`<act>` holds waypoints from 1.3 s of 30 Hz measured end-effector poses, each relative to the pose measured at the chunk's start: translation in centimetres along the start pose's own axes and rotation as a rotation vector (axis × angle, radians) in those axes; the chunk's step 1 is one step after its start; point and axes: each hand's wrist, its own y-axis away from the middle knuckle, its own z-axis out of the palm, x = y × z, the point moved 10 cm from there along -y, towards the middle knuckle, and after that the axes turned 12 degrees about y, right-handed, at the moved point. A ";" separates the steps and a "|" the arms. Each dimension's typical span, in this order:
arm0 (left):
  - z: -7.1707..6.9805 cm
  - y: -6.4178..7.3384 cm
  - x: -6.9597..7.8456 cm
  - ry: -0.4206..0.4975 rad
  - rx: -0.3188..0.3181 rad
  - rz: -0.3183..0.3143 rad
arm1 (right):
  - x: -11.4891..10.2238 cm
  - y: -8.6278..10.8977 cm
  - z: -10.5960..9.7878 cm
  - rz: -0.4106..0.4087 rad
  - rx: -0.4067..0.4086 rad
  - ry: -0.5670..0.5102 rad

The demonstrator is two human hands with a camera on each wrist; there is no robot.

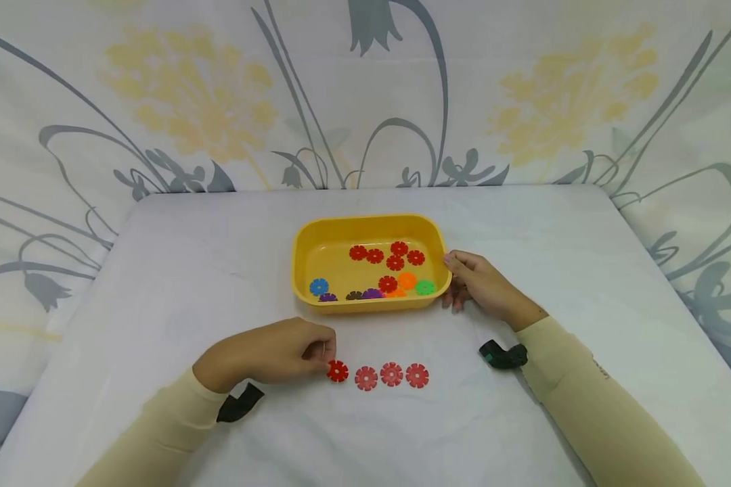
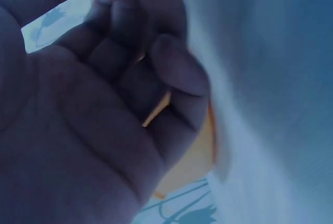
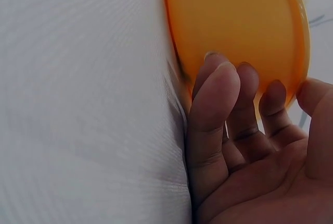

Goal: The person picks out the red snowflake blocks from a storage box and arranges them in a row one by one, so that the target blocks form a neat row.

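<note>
In the head view my left hand (image 1: 274,352) pinches a red notched plastic disc (image 1: 338,370) by its edge, just at the tablecloth. To its right, three paler red discs lie in a row, the nearest being a red disc (image 1: 366,378). The left wrist view has the palm and curled fingers of that hand; the disc is hidden there. At the right end of a yellow tray (image 1: 371,308), my right hand (image 1: 481,284) holds the rim, thumb on top. The right wrist view has its fingertips (image 3: 216,96) against the tray's outer wall.
Inside the tray are several more red discs, plus a blue disc (image 1: 319,287), a green disc (image 1: 425,288), and orange, purple and brown ones. Dark wrist-worn devices sit under both forearms. A white cloth (image 1: 542,250) covers the table, with a flowered fabric (image 1: 365,88) behind.
</note>
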 end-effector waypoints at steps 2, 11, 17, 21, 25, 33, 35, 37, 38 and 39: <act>0.7 -0.2 -0.9 -0.018 -0.025 -0.023 | -0.1 0.1 0.0 -0.005 -0.001 0.004; 1.5 -1.1 -2.1 -0.081 0.005 -0.068 | 0.4 -0.1 0.0 0.003 0.004 -0.013; 1.6 -1.3 -2.2 -0.161 0.029 -0.094 | 0.5 -0.2 0.1 0.006 -0.003 -0.014; 1.7 -1.1 -2.0 -0.166 0.017 -0.081 | 0.4 -0.2 0.2 0.007 -0.003 -0.012; 1.6 -1.1 -1.8 -0.164 0.004 -0.072 | 0.2 -0.1 0.1 0.011 0.003 -0.005; 1.4 -1.2 -1.8 -0.162 0.000 -0.090 | 0.1 -0.1 -0.1 0.012 0.007 -0.001; 1.4 -1.2 -1.9 -0.155 -0.002 -0.097 | 0.2 -0.1 0.0 0.015 0.006 -0.003; 1.4 -1.1 -2.0 -0.147 -0.002 -0.104 | 0.2 -0.1 0.0 0.014 0.003 -0.001; 1.5 -1.0 -2.0 -0.144 0.000 -0.105 | 0.2 -0.1 0.1 0.016 0.003 -0.002; 1.5 -1.0 -2.1 -0.143 0.000 -0.104 | 0.2 -0.1 0.1 0.017 0.002 -0.002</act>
